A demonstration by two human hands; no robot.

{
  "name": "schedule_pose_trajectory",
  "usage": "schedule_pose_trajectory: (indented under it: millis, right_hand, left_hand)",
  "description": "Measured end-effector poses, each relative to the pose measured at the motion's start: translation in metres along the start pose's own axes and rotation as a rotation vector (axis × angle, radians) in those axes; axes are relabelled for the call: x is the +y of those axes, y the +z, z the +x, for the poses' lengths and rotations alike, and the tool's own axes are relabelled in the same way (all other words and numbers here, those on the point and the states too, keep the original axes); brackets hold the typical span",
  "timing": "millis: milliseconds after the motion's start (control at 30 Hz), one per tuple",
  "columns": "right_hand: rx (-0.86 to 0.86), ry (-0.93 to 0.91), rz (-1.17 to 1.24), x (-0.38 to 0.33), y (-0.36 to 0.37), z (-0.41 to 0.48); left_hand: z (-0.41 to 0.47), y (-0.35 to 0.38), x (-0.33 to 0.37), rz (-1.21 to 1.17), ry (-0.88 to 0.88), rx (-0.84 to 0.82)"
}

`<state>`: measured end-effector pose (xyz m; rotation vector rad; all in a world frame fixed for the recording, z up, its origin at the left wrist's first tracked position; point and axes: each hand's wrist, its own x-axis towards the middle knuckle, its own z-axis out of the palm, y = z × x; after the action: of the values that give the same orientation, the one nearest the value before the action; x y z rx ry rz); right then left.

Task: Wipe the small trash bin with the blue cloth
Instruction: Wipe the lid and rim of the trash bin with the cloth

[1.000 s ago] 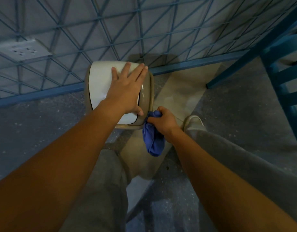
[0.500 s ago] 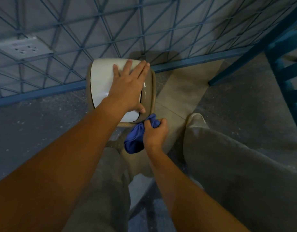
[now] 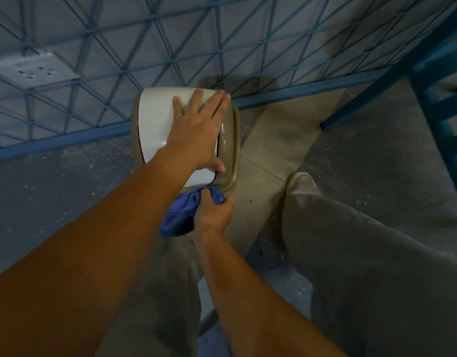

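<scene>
Moved: right hand (image 3: 213, 212) and blue cloth (image 3: 181, 215) have slid left along the near side of the small trash bin (image 3: 231, 150), away from its right corner; the left hand (image 3: 196, 135) has stayed put.
Left hand: released, flat, with fingers straight, pressing on the white lid (image 3: 158, 119) to steady the bin.
Right hand: clenched round the bunched cloth, holding it against the bin's near wall just under the rim.
Bin: on the floor (image 3: 54, 189), close against the blue wire grid (image 3: 106, 60) on the far side.
Progress: wiping looks under way on the near side. By my reckoning the lid and the other sides remain. Whether any part is already clean cannot be told.
</scene>
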<state>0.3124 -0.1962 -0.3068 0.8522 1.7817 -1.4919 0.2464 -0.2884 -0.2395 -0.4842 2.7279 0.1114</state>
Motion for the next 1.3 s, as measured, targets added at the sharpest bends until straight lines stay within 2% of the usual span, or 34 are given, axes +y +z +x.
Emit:
schedule_pose_trajectory:
  millis: [167,300,500,600,833,1000,1167,1300]
  right_hand:
    - [0.073,-0.201,-0.136,-0.006,-0.022,0.016]
    - [0.068,-0.306,-0.232,-0.02,-0.037,0.031]
    - [-0.131,-0.491,-0.515,-0.048,-0.055,0.053]
    - [-0.222,-0.506,-0.623,-0.069,-0.057,0.064]
    - [-0.455,-0.529,-0.946,-0.134,-0.029,0.094]
    - [-0.466,-0.664,-1.056,-0.17,0.004,0.112]
    - [-0.485,-0.861,-1.362,-0.207,0.034,0.114]
    - [-0.457,-0.945,-1.561,-0.217,0.062,0.113]
  left_hand:
    - [-0.002,0.001,0.005,-0.046,-0.052,0.004]
    - [-0.001,0.002,0.005,-0.04,-0.058,0.001]
    - [-0.002,0.002,0.005,-0.026,-0.056,0.003]
    - [-0.002,0.001,0.006,-0.022,-0.056,-0.005]
    - [-0.001,0.001,0.002,-0.023,-0.027,-0.007]
    - [-0.001,0.002,-0.001,-0.002,-0.012,0.001]
    - [-0.001,0.003,-0.001,0.004,0.006,-0.002]
    - [-0.003,0.002,-0.001,0.018,0.019,-0.02]
